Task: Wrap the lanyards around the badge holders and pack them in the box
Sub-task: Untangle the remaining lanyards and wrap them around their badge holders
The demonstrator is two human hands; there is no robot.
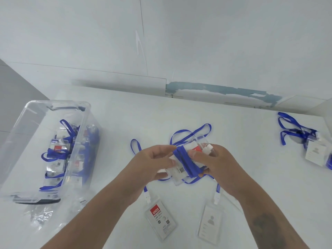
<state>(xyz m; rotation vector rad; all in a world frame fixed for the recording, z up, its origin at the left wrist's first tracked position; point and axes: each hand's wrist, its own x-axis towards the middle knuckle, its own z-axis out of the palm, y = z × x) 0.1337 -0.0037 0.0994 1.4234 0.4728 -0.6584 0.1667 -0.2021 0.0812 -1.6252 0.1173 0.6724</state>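
Note:
Above the white table I hold a clear badge holder with a blue lanyard wound several times across its middle. My left hand grips its left side, fingers curled under it. My right hand pinches its right end near the white clip, thumb pressing on the wound lanyard. A loose loop of the lanyard trails behind on the table. The clear plastic box stands at the left and holds several wrapped badge holders.
Two unwrapped badge holders lie near me: one with a red label and one turned blank side up, their lanyards running under my hands. Another badge holder with a tangled lanyard lies far right. Crumpled clear plastic sits in front of the box.

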